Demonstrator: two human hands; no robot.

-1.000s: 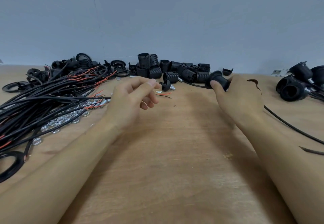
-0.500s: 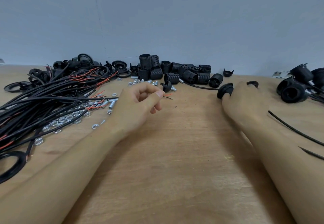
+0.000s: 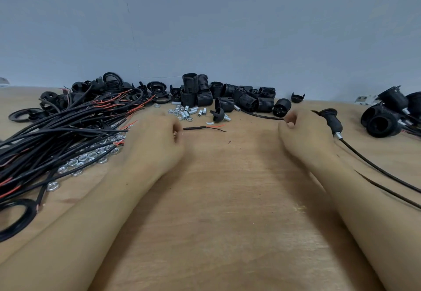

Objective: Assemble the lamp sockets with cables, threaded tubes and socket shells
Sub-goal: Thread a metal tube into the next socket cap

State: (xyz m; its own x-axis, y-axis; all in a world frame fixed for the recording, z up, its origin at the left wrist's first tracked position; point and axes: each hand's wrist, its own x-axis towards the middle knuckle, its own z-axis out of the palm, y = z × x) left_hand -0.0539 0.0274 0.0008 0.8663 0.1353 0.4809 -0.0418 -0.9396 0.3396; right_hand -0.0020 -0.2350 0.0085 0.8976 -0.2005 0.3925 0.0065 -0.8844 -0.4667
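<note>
a person's left hand (image 3: 157,140), blurred at centre left of the frame, has its fingers curled around the end of a black cable (image 3: 196,128). the cable's short free end lies nearly level, long axis running left to right, pointing toward the right of the frame, with a red and a dark wire splaying from its tip. the right hand (image 3: 300,135), centre right, is also blurred with fingers curled; whether it grips the thin cable (image 3: 262,115) beside its fingertips cannot be told. just right of that hand an assembled socket (image 3: 331,119) lies on the wooden table (image 3: 227,199), its cord trailing toward the lower right edge. a bundle of black cables (image 3: 57,131) fills the left side, pointing toward the upper right, with silver nuts (image 3: 91,156) scattered by it. black socket shells (image 3: 205,94) stand along the wall at top centre, short threaded tubes (image 3: 189,112) in front of them, and finished sockets (image 3: 387,117) sit at the far right.
</note>
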